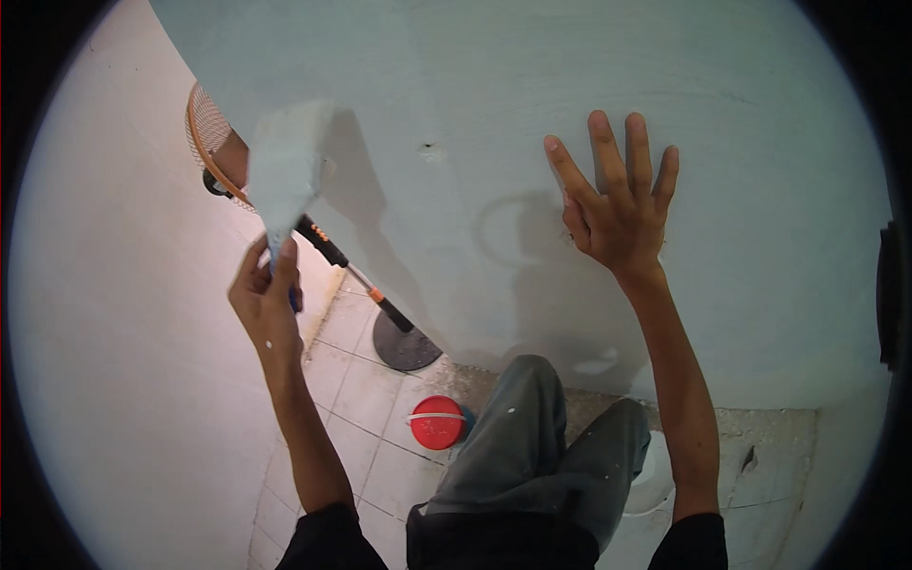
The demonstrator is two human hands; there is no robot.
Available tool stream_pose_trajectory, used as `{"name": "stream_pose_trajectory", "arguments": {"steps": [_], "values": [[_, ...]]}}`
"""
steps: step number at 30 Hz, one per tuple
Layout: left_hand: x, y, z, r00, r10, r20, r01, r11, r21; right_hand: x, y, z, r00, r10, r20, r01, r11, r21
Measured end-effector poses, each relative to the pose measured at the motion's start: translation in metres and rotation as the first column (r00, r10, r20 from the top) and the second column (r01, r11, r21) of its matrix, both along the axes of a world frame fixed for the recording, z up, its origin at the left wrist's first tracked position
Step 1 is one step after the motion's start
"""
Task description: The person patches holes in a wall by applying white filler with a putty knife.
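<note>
My left hand (266, 294) is closed round the blue handle of a wide paintbrush (285, 161), held upright. Its broad whitish head is slightly blurred and throws a shadow on the pale blue-green wall (456, 85). Whether the bristles touch the wall I cannot tell. Further right, my right hand (619, 214) lies on the same wall with its fingers spread, holding nothing. A small dark hole (429, 148) shows in the wall between the two hands.
On the tiled floor (380, 394) stands a red bucket (437, 423), left of my bent knees. A long-handled tool (365, 280) with a dark round base leans near the wall corner. Behind the brush is an orange-rimmed net (197, 123). A white rounded fixture (654, 475) shows beside my right leg.
</note>
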State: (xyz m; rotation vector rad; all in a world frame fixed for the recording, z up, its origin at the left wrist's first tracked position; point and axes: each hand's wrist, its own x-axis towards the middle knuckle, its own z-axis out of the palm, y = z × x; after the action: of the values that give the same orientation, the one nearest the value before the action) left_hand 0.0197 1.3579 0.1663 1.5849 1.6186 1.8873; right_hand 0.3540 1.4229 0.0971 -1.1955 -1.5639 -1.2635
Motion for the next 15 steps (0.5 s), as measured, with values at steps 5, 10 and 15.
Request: {"name": "stream_pose_trajectory", "arguments": {"steps": [5, 10, 15], "values": [[-0.003, 0.011, 0.067, 0.999, 0.047, 0.000, -0.047, 0.986, 0.162, -0.003, 0.002, -0.005, 1.000, -0.023, -0.005, 0.023, 0.999, 0.034], [-0.028, 0.013, 0.116, 0.974, 0.170, -0.151, -0.123, 0.952, 0.280, 0.006, -0.008, -0.010, 0.996, -0.062, 0.058, 0.058, 0.996, 0.073], [-0.034, 0.003, 0.128, 0.944, 0.219, -0.248, -0.166, 0.962, 0.216, 0.004, -0.007, -0.009, 0.997, -0.055, 0.054, 0.051, 0.995, 0.081]]}}
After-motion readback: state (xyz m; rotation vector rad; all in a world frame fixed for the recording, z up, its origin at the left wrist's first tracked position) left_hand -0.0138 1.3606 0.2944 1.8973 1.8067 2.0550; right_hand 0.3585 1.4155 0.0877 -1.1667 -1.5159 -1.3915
